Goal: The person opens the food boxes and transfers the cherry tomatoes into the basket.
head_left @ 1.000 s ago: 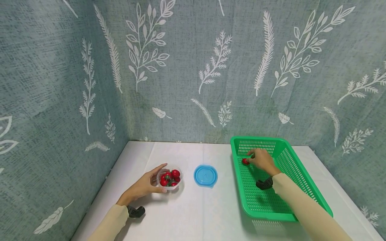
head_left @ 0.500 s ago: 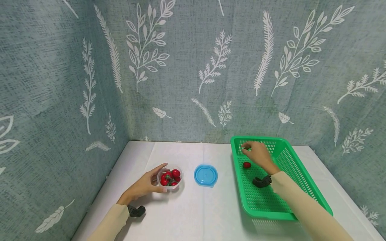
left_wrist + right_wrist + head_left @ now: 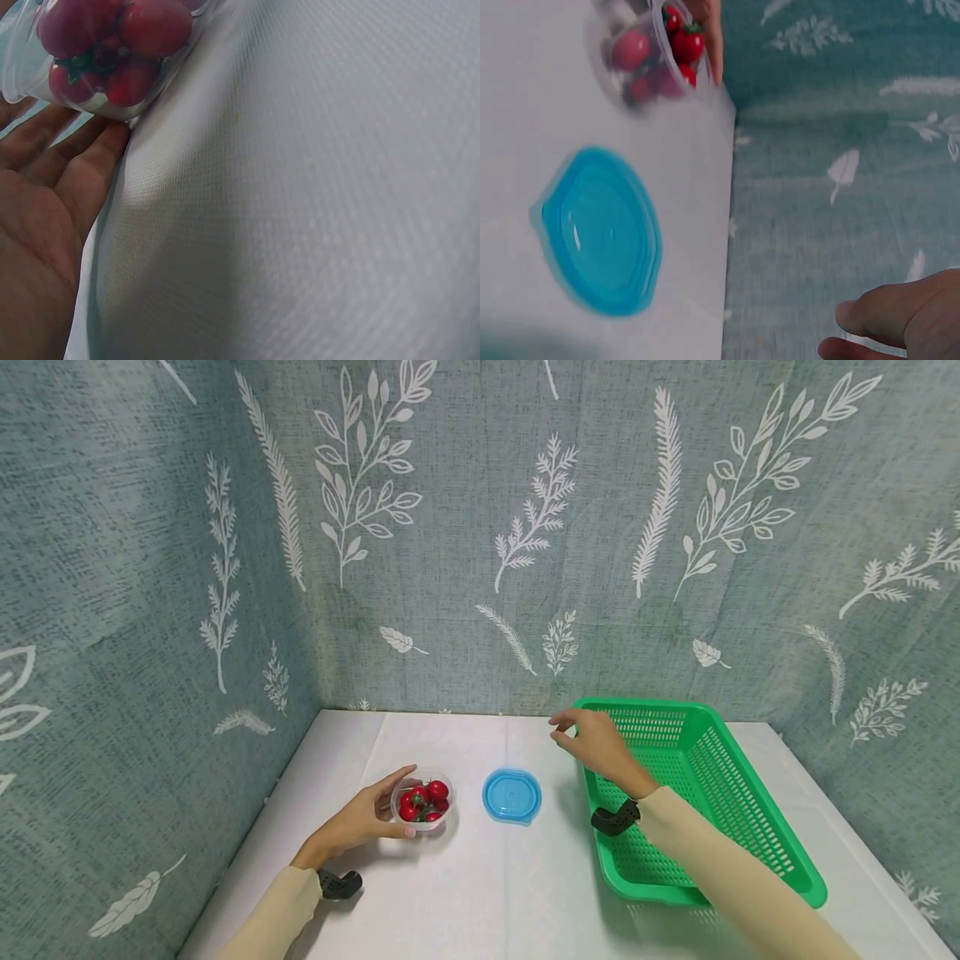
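My left hand [image 3: 356, 818] holds a clear round plastic container [image 3: 26, 67] on the table, thumb at the near side and fingers at the far side. Several small red tomatoes [image 3: 420, 800] with green stems lie in it. To its right a blue lid [image 3: 512, 797] lies flat. My right hand [image 3: 596, 747] hangs over the left rim of a green basket [image 3: 723, 893], thumb and fingers loosely bent with a gap between them. In the right wrist view, the visible thumb [image 3: 885, 307] and fingertip hold nothing. The right hand and wrist cover part of the basket floor.
A white cloth [image 3: 465, 893] covers the table. Grey-green fabric walls with white leaf prints [image 3: 450, 568] stand at the back and left. Each wrist wears a black device [image 3: 617, 818].
My right hand has moved up and left from inside the basket to its left rim. The tomato at its fingertips was left on the basket floor and is now hidden. The left hand stays.
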